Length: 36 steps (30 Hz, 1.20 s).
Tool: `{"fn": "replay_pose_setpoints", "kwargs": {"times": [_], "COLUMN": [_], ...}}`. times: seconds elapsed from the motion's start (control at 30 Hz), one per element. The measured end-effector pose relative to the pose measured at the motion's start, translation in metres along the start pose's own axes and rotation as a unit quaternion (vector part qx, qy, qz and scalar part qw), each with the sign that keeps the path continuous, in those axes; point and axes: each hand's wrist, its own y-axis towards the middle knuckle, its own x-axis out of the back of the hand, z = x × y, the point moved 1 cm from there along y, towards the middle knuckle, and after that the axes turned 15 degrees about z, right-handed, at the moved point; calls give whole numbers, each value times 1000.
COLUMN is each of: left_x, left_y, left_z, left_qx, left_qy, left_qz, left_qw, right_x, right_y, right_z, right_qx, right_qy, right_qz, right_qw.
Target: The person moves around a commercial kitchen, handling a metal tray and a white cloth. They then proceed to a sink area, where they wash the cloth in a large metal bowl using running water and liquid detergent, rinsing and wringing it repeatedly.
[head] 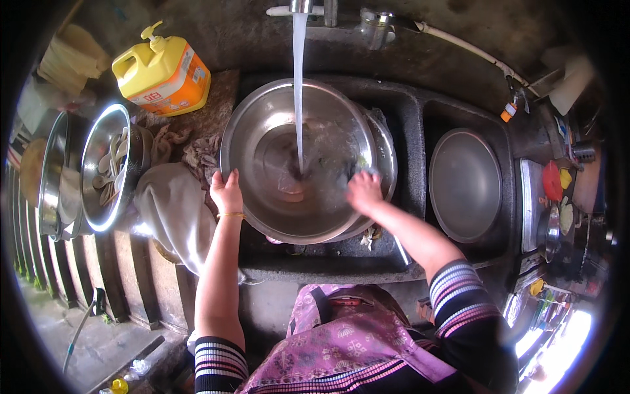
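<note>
A wide stainless steel basin (pixel 266 106) sits tilted in the left bowl of a dark stone sink. Its left rim is gripped by my left hand (pixel 227 194), thumb up over the edge. Inside the right wall, my right hand (pixel 364 192) is closed on what looks like a small greyish scrubbing pad (pixel 363 172); motion blur hides its exact shape. From the faucet (pixel 301 6) a stream of water (pixel 298 88) falls into the basin, where shallow water ripples. Under the basin's right side another metal basin (pixel 386 147) partly shows.
A steel basin (pixel 465 184) stands in the right sink bowl (pixel 506 147). Left of the sink are a yellow-orange detergent jug (pixel 162 76), crumpled rags (pixel 202 152), a grey cloth (pixel 172 202) and a colander (pixel 140 147) with spoons. Food scraps (pixel 368 240) lie near the sink's front.
</note>
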Motion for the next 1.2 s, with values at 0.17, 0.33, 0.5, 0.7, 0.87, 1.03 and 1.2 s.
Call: {"fn": "replay_pose_setpoints", "kwargs": {"times": [0.17, 0.33, 0.5, 0.7, 0.87, 1.03, 1.2], "left_x": [10, 15, 24, 36, -38, -43, -1], "left_y": [-7, -7, 19, -20, -165, -143, -55], "left_z": [13, 6, 10, 52, 73, 56, 8], "left_qx": [-2, 6, 29, 45, 195, 169, 70], "left_qy": [-4, 53, 114, 39, 2, 80, 196], "left_qz": [4, 10, 85, 63, -22, -149, -27], "left_qw": [1000, 999, 989, 996, 981, 971, 978], "right_x": [-20, -4, -20, -3, -38, -46, -9], "right_y": [-39, -56, -27, -18, -30, -34, -9], "right_z": [109, 159, 31, 22, 130, 85, -40], "right_qx": [127, 263, 274, 154, 162, 154, 85], "right_qy": [255, 225, -80, -151, 197, 61, -121], "right_qz": [65, -86, 67, 146, 37, 73, -6], "right_qw": [956, 934, 956, 965, 966, 984, 989]}}
